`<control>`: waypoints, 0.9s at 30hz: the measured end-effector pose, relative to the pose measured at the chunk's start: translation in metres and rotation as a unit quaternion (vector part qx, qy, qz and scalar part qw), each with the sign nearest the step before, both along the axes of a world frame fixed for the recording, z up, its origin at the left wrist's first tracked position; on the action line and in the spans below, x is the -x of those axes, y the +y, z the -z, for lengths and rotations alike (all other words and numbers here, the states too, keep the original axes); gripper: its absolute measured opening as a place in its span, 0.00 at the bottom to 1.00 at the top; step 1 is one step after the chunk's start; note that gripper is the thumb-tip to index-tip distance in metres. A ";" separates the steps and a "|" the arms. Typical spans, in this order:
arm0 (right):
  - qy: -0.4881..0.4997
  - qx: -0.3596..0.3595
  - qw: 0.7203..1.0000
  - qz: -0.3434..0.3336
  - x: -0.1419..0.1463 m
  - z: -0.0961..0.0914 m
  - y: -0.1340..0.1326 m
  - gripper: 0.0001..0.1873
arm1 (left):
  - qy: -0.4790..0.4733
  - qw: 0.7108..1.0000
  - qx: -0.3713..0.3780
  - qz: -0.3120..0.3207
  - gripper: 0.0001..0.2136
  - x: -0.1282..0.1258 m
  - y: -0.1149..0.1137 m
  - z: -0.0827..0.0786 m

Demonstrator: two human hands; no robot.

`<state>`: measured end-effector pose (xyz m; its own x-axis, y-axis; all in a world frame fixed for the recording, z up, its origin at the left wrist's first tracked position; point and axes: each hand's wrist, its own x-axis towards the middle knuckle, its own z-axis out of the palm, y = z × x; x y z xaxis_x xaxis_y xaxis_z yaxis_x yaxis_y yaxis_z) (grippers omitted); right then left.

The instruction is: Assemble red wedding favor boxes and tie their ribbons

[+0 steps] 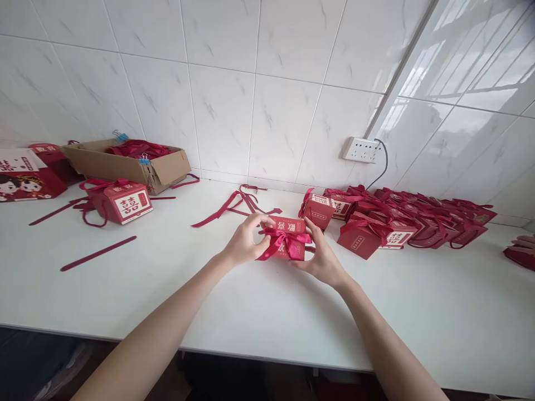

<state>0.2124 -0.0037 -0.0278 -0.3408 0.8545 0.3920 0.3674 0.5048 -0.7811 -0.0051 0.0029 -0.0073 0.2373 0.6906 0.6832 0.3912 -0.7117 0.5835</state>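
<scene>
Between my two hands is a small red gift box [288,225] with gold lettering, resting on or just above the white table. A shiny red ribbon bow [281,239] is tied across its top. My left hand [249,239] grips the box's left side, thumb and fingers by the bow's left loop. On the opposite side my right hand [321,257] closes around the right edge, fingers at the back corner and thumb near the front. The box's underside is hidden.
Several finished red boxes [363,238] crowd the right. Loose ribbons [219,214] lie behind my hands. On the left are another red box [121,201], a ribbon strip [98,253] and a cardboard box [175,167] of red material. Another person's hand [524,245] shows at the right edge.
</scene>
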 end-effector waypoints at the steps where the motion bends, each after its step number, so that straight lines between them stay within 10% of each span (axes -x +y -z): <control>1: 0.001 -0.002 1.000 -0.002 0.000 0.000 0.000 0.50 | -0.002 1.000 0.004 -0.005 0.08 0.000 0.000 0.000; 16: 0.017 0.021 0.999 -0.044 0.005 -0.007 -0.008 0.47 | -0.076 0.994 0.081 -0.015 0.03 0.000 -0.017 -0.018; 27: -0.028 -0.139 0.986 -0.090 0.056 -0.013 -0.051 0.52 | 0.009 0.981 -0.037 -0.192 0.04 0.016 -0.129 -0.042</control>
<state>0.1563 -0.0547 -0.0152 -0.5053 0.6397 0.5792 0.2905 0.7581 -0.5838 -0.0213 -0.1264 0.0343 -0.0172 0.6798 0.7332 0.6485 -0.5506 0.5257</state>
